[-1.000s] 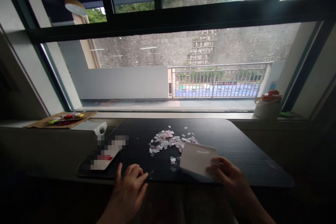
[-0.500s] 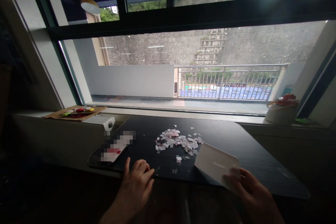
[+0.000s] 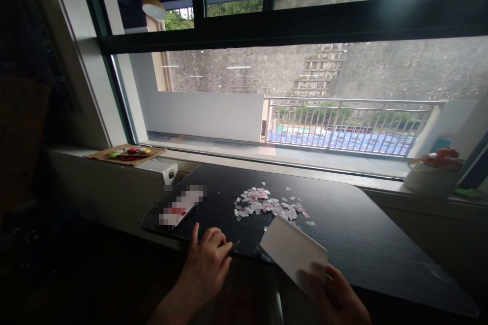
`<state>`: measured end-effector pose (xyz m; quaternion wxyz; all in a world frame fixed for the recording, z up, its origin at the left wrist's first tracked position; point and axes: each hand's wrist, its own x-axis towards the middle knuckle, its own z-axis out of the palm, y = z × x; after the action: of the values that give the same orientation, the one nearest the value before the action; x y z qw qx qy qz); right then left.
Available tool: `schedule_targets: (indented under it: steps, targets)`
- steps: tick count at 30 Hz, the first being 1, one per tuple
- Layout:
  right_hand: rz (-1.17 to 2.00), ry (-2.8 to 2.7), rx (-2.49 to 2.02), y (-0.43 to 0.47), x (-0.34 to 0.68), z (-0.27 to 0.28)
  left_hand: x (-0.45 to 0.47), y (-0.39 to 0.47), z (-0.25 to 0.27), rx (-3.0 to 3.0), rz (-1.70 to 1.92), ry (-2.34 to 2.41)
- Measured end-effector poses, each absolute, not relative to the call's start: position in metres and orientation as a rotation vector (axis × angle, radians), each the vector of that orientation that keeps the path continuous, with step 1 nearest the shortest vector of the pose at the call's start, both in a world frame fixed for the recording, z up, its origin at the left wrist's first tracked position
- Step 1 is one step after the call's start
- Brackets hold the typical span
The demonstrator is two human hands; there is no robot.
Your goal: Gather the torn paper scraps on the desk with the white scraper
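My right hand (image 3: pixel 339 292) grips a flat white card (image 3: pixel 293 251) with rounded corners and a small hole near one edge, tilted above the table's front edge. Beyond the card, a loose pile of small pale paper scraps (image 3: pixel 263 203) lies on the black table (image 3: pixel 335 213). At the table's front edge is my left hand (image 3: pixel 208 259), its little finger raised and the others loosely bent. A small clear scrap (image 3: pixel 235 245) is beside its index fingertip. The card hides part of the scraps near the front edge.
A blurred-out flat item (image 3: pixel 182 207) lies on the table's left side. On the sill stand a board with colourful pieces (image 3: pixel 129 154), a white slatted device (image 3: pixel 162 166) and, to the right, a pale container (image 3: pixel 432 175). A window (image 3: pixel 244 73) spans the back.
My right hand has drawn the white card left and toward me, away from the right side of the pile. My left hand stays by the front edge. The view has turned slightly left.
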<state>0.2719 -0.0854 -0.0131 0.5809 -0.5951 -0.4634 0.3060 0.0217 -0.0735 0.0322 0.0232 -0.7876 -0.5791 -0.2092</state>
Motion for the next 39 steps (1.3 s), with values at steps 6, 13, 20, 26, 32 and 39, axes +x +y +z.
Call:
schedule_targets:
  steps: [6,13,20,26,32,39]
  targets:
    - [0.82,-1.173,-1.302,-0.064,0.283,0.011,0.022,-0.073,0.03,-2.437,-0.66,-1.786]
    - [1.047,-1.3,-1.244,-0.056,0.296,0.019,0.021,-0.074,0.03,-2.446,-0.67,-1.768]
    - [0.907,-1.194,-1.362,-0.063,0.318,0.017,0.02,-0.072,0.029,-2.446,-0.654,-1.759]
    - [0.963,-1.204,-1.332,-0.07,0.307,0.011,0.021,-0.074,0.028,-2.437,-0.666,-1.76]
    - [0.867,-1.182,-1.345,-0.065,0.311,0.023,0.021,-0.074,0.028,-2.425,-0.687,-1.74]
    - [0.802,-1.223,-1.333,-0.053,0.308,0.018,0.023,-0.074,0.031,-2.429,-0.668,-1.772]
